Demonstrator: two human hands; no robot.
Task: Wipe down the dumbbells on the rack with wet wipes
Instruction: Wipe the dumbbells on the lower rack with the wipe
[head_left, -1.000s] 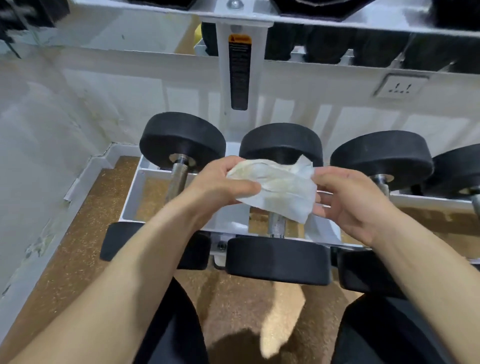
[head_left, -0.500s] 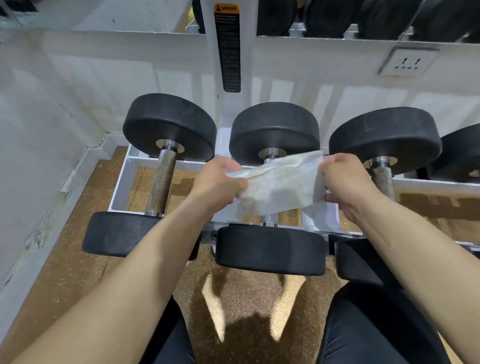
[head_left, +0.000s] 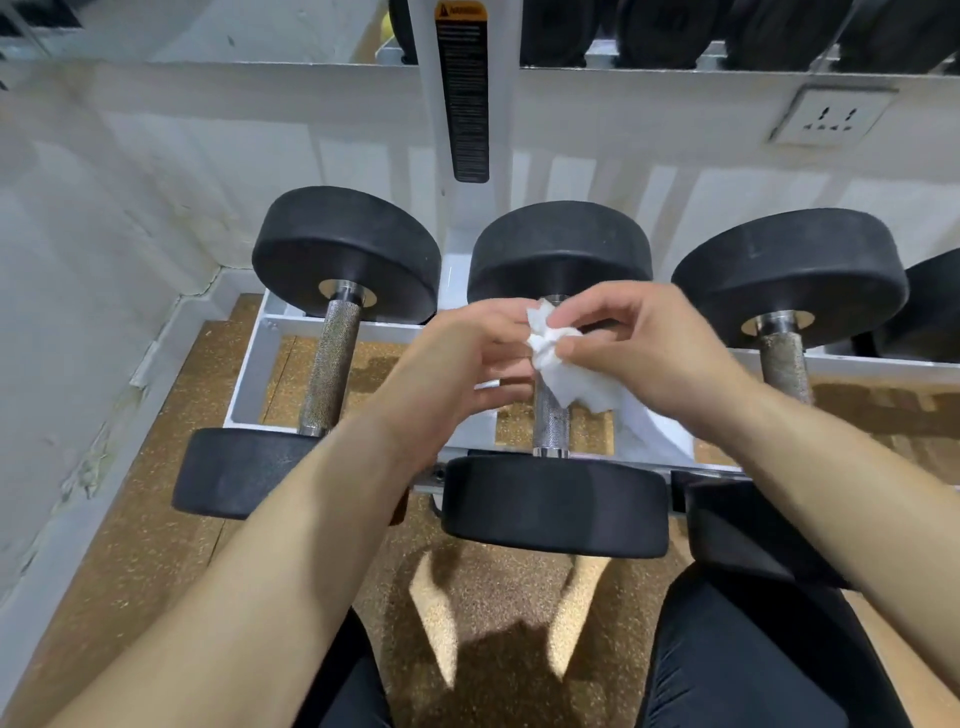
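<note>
Three black dumbbells with knurled steel handles lie side by side on the white rack (head_left: 249, 374): a left dumbbell (head_left: 332, 364), a middle dumbbell (head_left: 553, 506) and a right dumbbell (head_left: 789, 280). Above the middle handle I hold a crumpled white wet wipe (head_left: 566, 371) between both hands. My left hand (head_left: 457, 364) grips its left side with curled fingers. My right hand (head_left: 644, 348) pinches it from the right with thumb and fingers. The hands hide the upper part of the middle handle.
A white rack post (head_left: 465, 104) with a black warning label rises behind the dumbbells, and more dark weights sit on the shelf above. A wall socket (head_left: 831, 117) is at the upper right. A white wall closes the left side. My dark-clad knees are over the speckled brown floor (head_left: 130, 545).
The wipe was stretched flat between my hands; now it is bunched into a crumpled wad as the hands came together over the middle handle. The view has tilted slightly down.
</note>
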